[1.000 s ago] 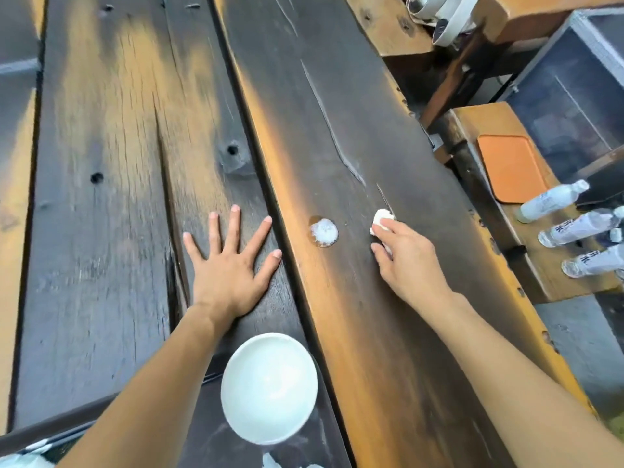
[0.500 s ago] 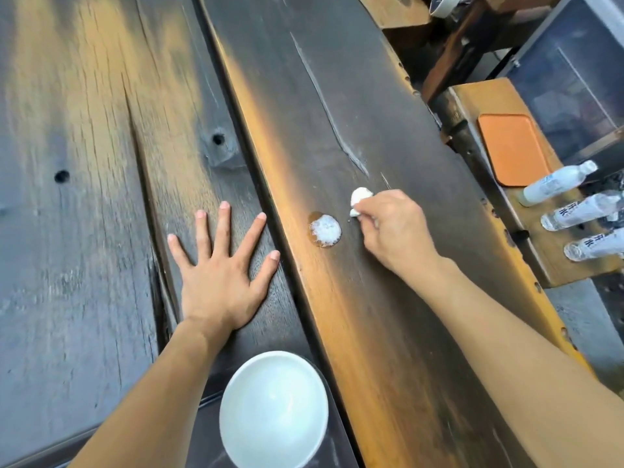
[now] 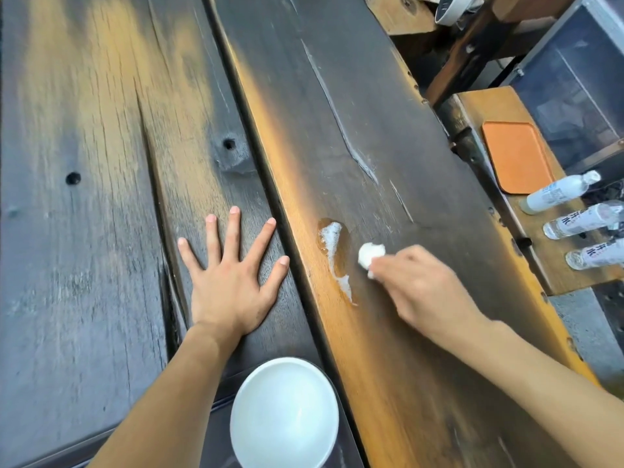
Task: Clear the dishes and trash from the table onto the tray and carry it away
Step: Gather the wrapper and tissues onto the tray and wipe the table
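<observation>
On the tabletop (image 3: 388,136), the right hand (image 3: 418,288) pinches a wad (image 3: 370,253) beside the spill (image 3: 332,244) to wipe; the left hand (image 3: 229,282) lies flat, empty, bracing.

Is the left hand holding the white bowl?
No, the left hand lies flat with spread fingers on the wooden table, apart from the white bowl near the bottom edge.

The right hand (image 3: 423,292) is covering most of a white wad (image 3: 370,254), so what it is made of is staying unclear. The bottom edge is cutting off the white bowl (image 3: 284,413). The right edge is cropping two of three bottles (image 3: 560,194); their labels are reading too small. The table's (image 3: 101,163) left half is looking blurred.
</observation>
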